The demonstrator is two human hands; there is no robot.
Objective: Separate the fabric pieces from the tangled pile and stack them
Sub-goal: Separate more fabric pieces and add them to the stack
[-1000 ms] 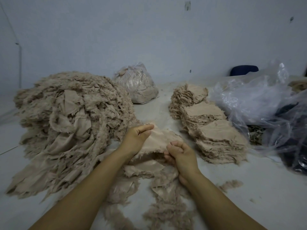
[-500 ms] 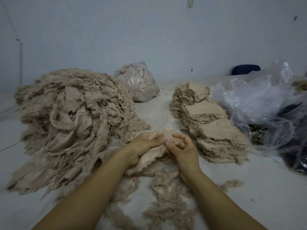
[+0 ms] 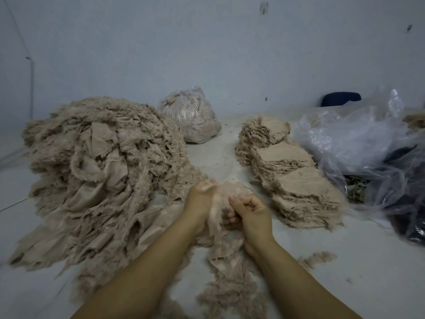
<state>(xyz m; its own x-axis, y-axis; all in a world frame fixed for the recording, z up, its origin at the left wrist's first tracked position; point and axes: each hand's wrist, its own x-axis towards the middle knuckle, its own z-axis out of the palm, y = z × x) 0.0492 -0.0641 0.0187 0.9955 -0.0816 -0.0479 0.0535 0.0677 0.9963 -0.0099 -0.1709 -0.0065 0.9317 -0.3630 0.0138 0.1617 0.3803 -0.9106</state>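
Note:
A big tangled pile [image 3: 96,171] of beige frayed fabric fills the left of the floor. A row of neat stacks [image 3: 296,180] of the same fabric runs along the right. Between them, both hands hold one beige fabric piece [image 3: 232,192]. My left hand [image 3: 200,203] grips its upper left edge and is blurred by motion. My right hand [image 3: 250,210] has its fingers curled round the piece's lower right part. More frayed scraps [image 3: 230,279] trail on the floor below the hands.
A tied clear bag [image 3: 190,116] of fabric sits at the back by the wall. Crumpled clear plastic bags [image 3: 358,139] with dark contents lie at the right. A dark blue object [image 3: 340,99] stands behind them. A small fluff scrap [image 3: 317,259] lies at the right.
The hands have drawn together and bunched the fabric piece. The left hand has lifted its edge upward, and the piece now hangs crumpled between the hands.

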